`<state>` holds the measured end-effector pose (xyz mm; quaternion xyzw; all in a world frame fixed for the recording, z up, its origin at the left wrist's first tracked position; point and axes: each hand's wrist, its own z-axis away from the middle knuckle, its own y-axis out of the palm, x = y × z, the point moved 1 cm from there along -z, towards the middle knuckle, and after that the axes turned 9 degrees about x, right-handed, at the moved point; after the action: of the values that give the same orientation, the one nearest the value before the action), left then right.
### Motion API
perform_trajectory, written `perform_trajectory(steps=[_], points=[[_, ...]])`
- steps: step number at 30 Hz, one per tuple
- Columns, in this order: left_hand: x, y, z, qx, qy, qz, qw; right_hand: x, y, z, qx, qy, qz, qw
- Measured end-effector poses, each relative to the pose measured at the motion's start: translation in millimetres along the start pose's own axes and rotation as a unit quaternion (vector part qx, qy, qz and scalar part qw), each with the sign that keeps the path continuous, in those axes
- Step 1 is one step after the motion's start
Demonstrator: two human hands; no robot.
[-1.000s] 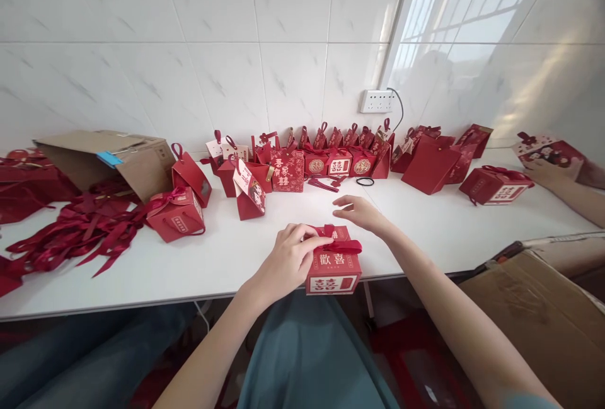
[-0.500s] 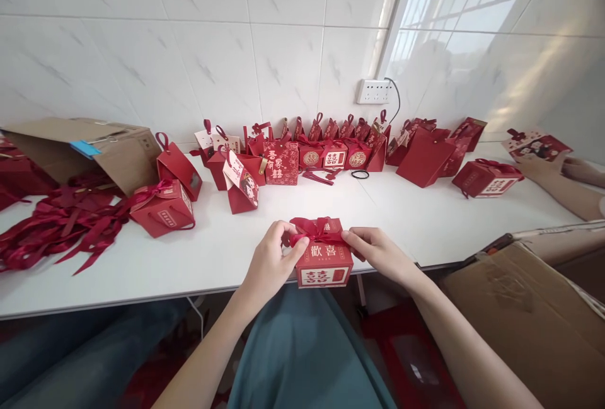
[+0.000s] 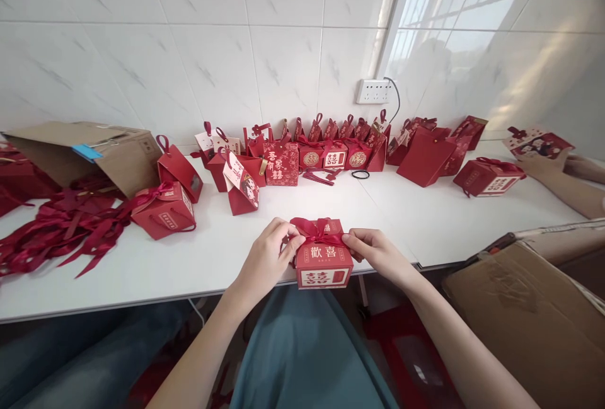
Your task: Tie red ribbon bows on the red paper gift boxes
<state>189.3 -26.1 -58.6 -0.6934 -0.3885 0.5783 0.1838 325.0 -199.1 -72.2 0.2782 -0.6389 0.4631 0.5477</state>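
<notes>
A red gift box [image 3: 324, 265] with white lettering sits at the table's front edge, straight ahead of me. Across its top a red ribbon [image 3: 317, 230] is tied in a bow. My left hand [image 3: 275, 246] pinches the bow's left side between thumb and fingertips. On the other side, my right hand [image 3: 371, 248] pinches the ribbon's right part, close to the box's upper right edge. The undersides of both hands' fingers are partly hidden.
Red gift boxes [image 3: 282, 163] line the wall. On the left, loose red ribbons [image 3: 70, 226] lie before an open cardboard box [image 3: 127, 150]. Another person's hand [image 3: 543, 166] holds a red box at far right. A large cardboard box [image 3: 524, 314] stands at lower right.
My left thumb and fingers have shifted slightly on the ribbon's left side. My right hand and the gift box stay nearly in place.
</notes>
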Motion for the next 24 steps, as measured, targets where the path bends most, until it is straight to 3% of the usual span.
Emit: perform_trajectory(steps=[9,17,24], points=[[-2.3,0.0,0.0,0.015,0.072,-0.021,0.997,-3.0,0.4,-1.5,-0.005,-0.002,-0.006,1.000],[1.1,5.0,-2.3,0.018,0.006,0.078,0.997,-3.9,3.1,-2.0,-0.010,-0.001,-0.023,1.000],[9.2,9.7,-2.8,0.033,-0.051,0.218,0.974,-2.1,5.8,-2.2,-0.001,-0.015,-0.074,0.997]])
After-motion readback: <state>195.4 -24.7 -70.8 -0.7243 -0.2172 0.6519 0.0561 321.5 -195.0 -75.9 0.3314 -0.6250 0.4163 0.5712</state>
